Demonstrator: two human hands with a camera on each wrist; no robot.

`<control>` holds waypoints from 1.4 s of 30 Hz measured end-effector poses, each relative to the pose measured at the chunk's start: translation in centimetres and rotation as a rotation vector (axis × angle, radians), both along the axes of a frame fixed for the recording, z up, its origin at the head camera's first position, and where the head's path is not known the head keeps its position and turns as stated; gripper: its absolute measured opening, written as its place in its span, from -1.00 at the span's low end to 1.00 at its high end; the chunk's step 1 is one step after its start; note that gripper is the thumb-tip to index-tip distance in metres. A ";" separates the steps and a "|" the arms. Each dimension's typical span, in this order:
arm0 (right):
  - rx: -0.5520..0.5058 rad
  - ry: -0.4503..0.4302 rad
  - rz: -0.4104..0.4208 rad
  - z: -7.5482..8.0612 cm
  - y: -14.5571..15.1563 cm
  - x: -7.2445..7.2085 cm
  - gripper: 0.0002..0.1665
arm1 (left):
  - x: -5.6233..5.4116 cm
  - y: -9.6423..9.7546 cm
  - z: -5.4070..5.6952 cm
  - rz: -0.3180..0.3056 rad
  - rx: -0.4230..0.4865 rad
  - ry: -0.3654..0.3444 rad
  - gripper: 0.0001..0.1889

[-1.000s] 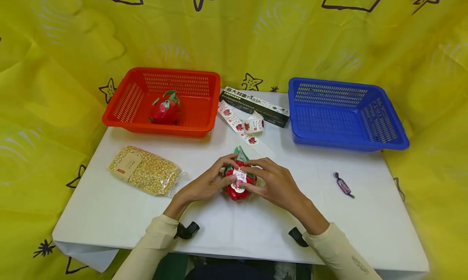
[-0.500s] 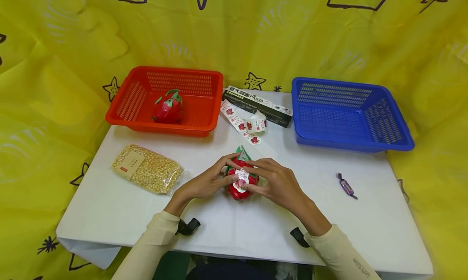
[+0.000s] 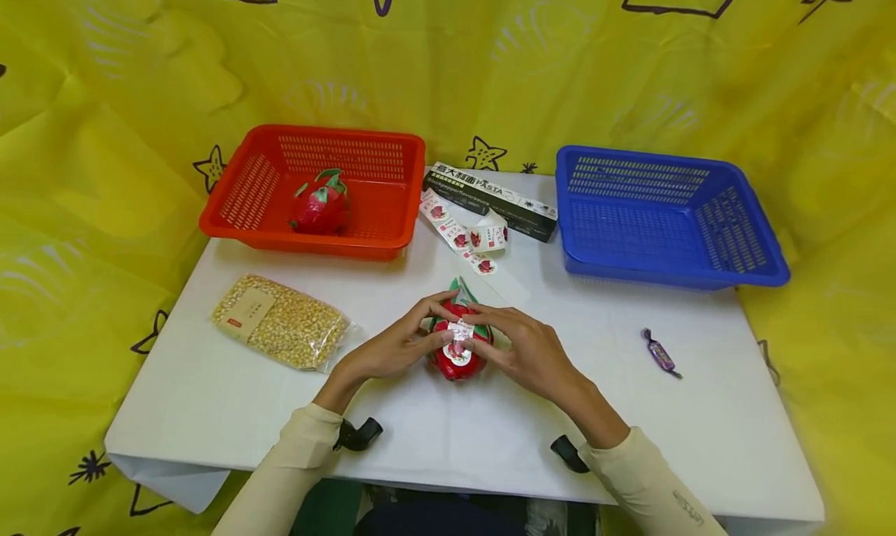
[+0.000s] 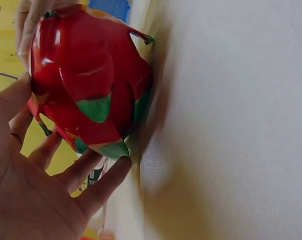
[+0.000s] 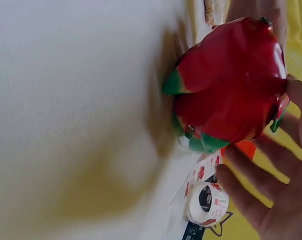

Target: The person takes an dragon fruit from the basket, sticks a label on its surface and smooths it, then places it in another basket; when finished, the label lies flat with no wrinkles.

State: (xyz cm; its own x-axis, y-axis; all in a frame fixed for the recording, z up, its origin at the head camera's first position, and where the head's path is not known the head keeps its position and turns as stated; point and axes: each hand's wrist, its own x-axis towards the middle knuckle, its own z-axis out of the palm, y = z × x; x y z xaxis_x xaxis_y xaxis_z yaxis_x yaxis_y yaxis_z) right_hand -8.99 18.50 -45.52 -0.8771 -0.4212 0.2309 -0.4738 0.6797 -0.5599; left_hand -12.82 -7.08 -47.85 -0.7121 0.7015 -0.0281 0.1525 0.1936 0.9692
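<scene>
A red dragon fruit [image 3: 456,370] with green-tipped scales lies on the white table, a white picture sticker [image 3: 458,352] on its upper side. My left hand [image 3: 397,345] holds the fruit's left side, thumb at the sticker and index finger near its top. From the right, my right hand [image 3: 530,349] holds it too, with its thumb on the sticker's edge. In the left wrist view, curved fingers lie along the dragon fruit [image 4: 91,75]. The right wrist view has the thumb touching the dragon fruit [image 5: 230,80] and other fingers spread beside it.
An orange-red basket [image 3: 315,245] at back left contains another dragon fruit [image 3: 320,209]. A blue basket [image 3: 630,232] stands back right. Between them lie a pasta box [image 3: 521,215] and a sticker strip [image 3: 448,226]. A bag of yellow grains [image 3: 287,330] is left, a purple-wrapped candy [image 3: 659,354] right.
The right thumb and fingers have shifted slightly over the sticker. The dragon fruit and left hand stay almost the same; the whole view shifts a little.
</scene>
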 end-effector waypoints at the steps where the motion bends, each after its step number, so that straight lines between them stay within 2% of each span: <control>1: 0.014 -0.035 -0.004 0.1 -0.1 0.1 -0.40 | 0.0 0.0 0.0 0.006 -0.001 0.008 -0.73; 4: 0.064 -0.137 -0.026 0.4 -0.6 0.2 -0.23 | 0.0 0.0 0.0 0.037 -0.008 0.047 -0.67; 8: 0.143 -0.238 -0.077 0.8 -1.6 0.2 -0.02 | -0.1 -0.5 0.1 0.127 -0.074 0.128 -0.57; 10: 0.189 -0.300 -0.109 0.8 -2.0 0.1 0.10 | -0.2 -0.9 0.1 0.186 -0.159 0.192 -0.55; 13: 0.234 -0.385 -0.153 0.8 -2.5 0.2 0.22 | -0.2 -1.5 -0.1 0.232 -0.361 0.336 -0.51; 16: 0.244 -0.428 -0.184 0.8 -2.8 0.1 0.24 | 0.0 -1.7 -0.3 0.218 -0.511 0.440 -0.45; 18: 0.243 -0.435 -0.198 0.9 -3.0 0.1 0.23 | 0.0 -1.7 -0.3 0.193 -0.548 0.464 -0.42; 23: 0.192 -0.453 -0.213 0.9 -3.1 0.1 0.17 | 0.1 -1.4 -0.2 0.175 -0.535 0.453 -0.42; 30: 0.022 -0.516 -0.279 0.5 -2.5 0.0 0.04 | -0.1 -0.8 0.3 0.199 -0.467 0.419 -0.45; 33: -0.034 -0.535 -0.287 1.0 -1.7 -0.1 0.04 | -0.4 -0.3 0.5 0.199 -0.445 0.395 -0.45; 37: -0.066 -0.524 -0.274 3.0 0.0 -0.5 0.07 | -1.5 0.7 0.6 0.198 -0.396 0.376 -0.47; 42: -0.073 -0.431 -0.278 6.6 2.9 -1.6 0.08 | -3.5 3.1 0.9 0.157 -0.294 0.332 -0.49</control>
